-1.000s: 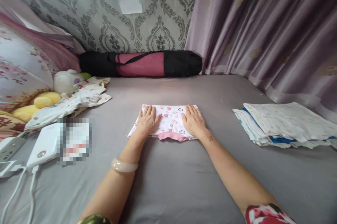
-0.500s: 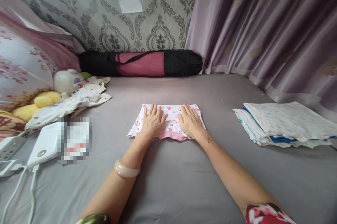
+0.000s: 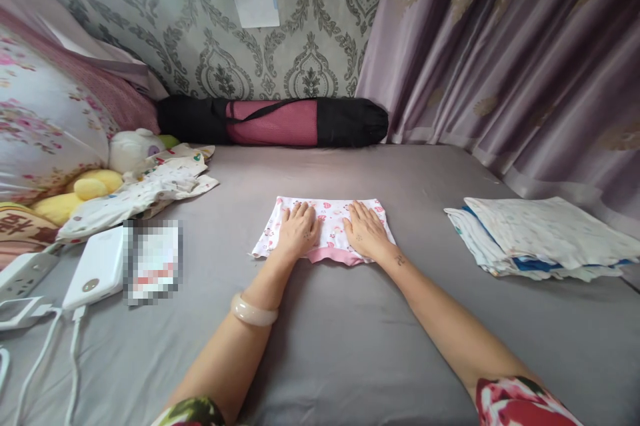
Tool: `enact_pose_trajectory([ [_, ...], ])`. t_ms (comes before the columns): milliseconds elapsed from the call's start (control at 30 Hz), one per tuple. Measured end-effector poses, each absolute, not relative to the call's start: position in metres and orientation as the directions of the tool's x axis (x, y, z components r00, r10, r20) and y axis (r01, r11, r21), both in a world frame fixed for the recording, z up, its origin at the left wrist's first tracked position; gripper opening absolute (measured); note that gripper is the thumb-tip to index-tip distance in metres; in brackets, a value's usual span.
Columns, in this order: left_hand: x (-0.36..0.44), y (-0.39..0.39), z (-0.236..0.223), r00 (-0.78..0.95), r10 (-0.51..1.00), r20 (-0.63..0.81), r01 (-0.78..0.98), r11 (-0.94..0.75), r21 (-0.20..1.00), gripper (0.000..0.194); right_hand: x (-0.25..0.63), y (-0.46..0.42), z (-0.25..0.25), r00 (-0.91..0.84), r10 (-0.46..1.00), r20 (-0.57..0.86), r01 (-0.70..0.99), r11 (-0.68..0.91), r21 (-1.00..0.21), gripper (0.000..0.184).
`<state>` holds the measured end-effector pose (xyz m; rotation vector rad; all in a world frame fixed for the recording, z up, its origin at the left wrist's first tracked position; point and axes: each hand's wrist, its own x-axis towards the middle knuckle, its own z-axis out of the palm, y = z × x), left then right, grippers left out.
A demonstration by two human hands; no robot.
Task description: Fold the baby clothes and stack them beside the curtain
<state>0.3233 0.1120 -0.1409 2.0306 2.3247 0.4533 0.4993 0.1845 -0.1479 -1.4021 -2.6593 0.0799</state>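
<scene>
A folded white garment [image 3: 331, 218] with a pink-and-red print lies flat near the middle of the grey-sheeted bed [image 3: 345, 346], its pink band [image 3: 337, 256] toward the near edge. The left hand [image 3: 300, 231] rests palm down on the garment's left half, fingers extended and gripping nothing; the right hand [image 3: 367, 229] lies likewise flattened on the right half. Toward the bed's right edge sits a stack of folded cloths [image 3: 555, 229]. Toward the left edge are a white power bank [image 3: 97, 269] and, just beside it, a pixelated item [image 3: 154, 263], perhaps a packet. A black-and-pink bag [image 3: 273, 123] stretches along the far edge.
</scene>
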Motion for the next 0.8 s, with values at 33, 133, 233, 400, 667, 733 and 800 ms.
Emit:
enact_pose_trajectory([
  [33, 0.320, 0.113, -0.141, -0.175, 0.966, 0.190, 0.948, 0.113, 0.297, 0.038, 0.496, 0.184, -0.144, -0.559, 0.826, 0.071, 0.818, 0.564, -0.113, 0.057],
  [133, 0.309, 0.116, -0.139, -0.329, 0.917, 0.225, 0.840, 0.175, 0.513, 0.036, 0.483, 0.179, -0.134, -0.571, 0.820, 0.044, 0.809, 0.571, -0.143, 0.059],
  [233, 0.300, 0.117, -0.133, -0.497, 0.838, 0.223, 0.696, 0.233, 0.679, 0.034, 0.466, 0.171, -0.132, -0.585, 0.809, 0.051, 0.790, 0.583, -0.189, 0.061],
  [400, 0.290, 0.116, -0.124, -0.651, 0.737, 0.182, 0.484, 0.219, 0.847, 0.029, 0.451, 0.163, -0.144, -0.562, 0.824, 0.067, 0.797, 0.562, -0.222, 0.063],
  [667, 0.269, 0.123, -0.139, -0.771, 0.610, 0.181, 0.256, 0.038, 0.966, 0.023, 0.451, 0.164, -0.143, -0.557, 0.831, 0.010, 0.811, 0.546, -0.210, 0.063],
  [733, 0.265, 0.125, -0.143, -0.790, 0.590, 0.169, 0.216, 0.011, 0.976, 0.022, 0.446, 0.163, -0.139, -0.563, 0.826, -0.008, 0.809, 0.549, -0.212, 0.063],
  [800, 0.263, 0.126, -0.144, -0.803, 0.574, 0.161, 0.187, -0.015, 0.982, 0.021, 0.439, 0.161, -0.136, -0.579, 0.815, 0.003, 0.796, 0.566, -0.216, 0.063],
])
